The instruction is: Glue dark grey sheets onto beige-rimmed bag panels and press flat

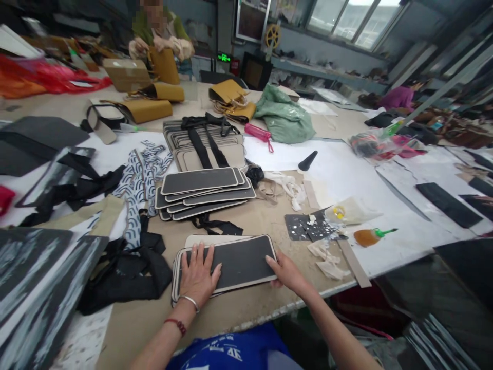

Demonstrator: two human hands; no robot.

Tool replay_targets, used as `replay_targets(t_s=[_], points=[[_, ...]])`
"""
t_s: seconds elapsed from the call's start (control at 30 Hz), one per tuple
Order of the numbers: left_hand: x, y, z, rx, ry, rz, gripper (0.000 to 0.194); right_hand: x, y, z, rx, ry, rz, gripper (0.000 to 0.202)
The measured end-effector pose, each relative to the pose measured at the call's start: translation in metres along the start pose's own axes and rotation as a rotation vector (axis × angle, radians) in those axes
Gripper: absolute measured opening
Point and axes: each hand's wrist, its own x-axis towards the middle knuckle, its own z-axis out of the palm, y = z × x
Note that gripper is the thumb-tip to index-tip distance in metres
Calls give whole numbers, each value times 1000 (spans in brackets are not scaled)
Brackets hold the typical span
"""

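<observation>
In front of me lies a short stack of flat dark panels with pale edges; the top panel (pixel 242 262) is set slightly askew over the ones below. My left hand (pixel 198 275) rests flat on its left end, fingers spread. At the right end, my right hand (pixel 287 272) pinches the panel's edge, thumb on top and fingers partly hidden below. Just beyond sits a larger, uneven pile of similar panels (pixel 204 190). Behind that pile stands a stack of beige-edged boards (pixel 208 162) with black straps (pixel 198 141) draped across it.
Black fabric strips (pixel 131 272) and wave-patterned strips (pixel 134 180) lie to the left. On the right are a glue-spotted dark board (pixel 298 227), an orange bottle with green nozzle (pixel 367 237) and a black cone (pixel 308 161). A co-worker (pixel 162 36) handles a mustard piece across the table.
</observation>
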Motion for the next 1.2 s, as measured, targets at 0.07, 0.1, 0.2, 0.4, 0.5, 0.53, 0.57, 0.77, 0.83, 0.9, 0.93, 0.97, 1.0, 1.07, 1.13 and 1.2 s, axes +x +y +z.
replay_targets(t_s=[0.07,0.1,0.2,0.4,0.5,0.53,0.57,0.77,0.83,0.9,0.93,0.97,1.0,1.07,1.13,1.2], points=[[0,1,-1,15,-6,-7,54,1,9,3,61,-41,48,31],[0,1,-2,25,-12,-9,54,2,13,4,71,-42,41,31],[-1,2,-2,42,-35,-16,55,5,22,7,80,-26,7,28],[-1,2,-2,29,-42,-24,56,12,30,13,45,29,-20,26],[-1,2,-2,37,-44,-28,56,13,30,14,9,55,-37,25],[0,2,-2,40,-45,-28,56,13,30,14,-6,60,-41,25],[0,2,-2,40,-45,-28,56,13,30,14,-24,64,-43,24],[0,2,-2,26,-36,-34,55,13,28,13,-176,84,-22,25],[0,2,-2,23,-43,-30,55,13,25,12,-248,100,-7,24],[0,2,-3,21,-48,-26,56,14,23,12,-329,125,3,23],[0,2,-3,19,-48,-25,57,14,22,11,-371,138,6,22],[0,2,-3,17,-48,-24,58,14,20,11,-412,149,12,23],[0,2,-3,17,-48,-23,60,15,19,10,-452,157,21,23],[0,2,-3,22,-48,-22,63,15,17,10,-520,160,48,26],[0,1,-3,28,-47,-21,64,13,14,10,-568,150,77,28],[-1,1,-2,23,-47,-16,67,10,11,11,-601,143,99,30]])
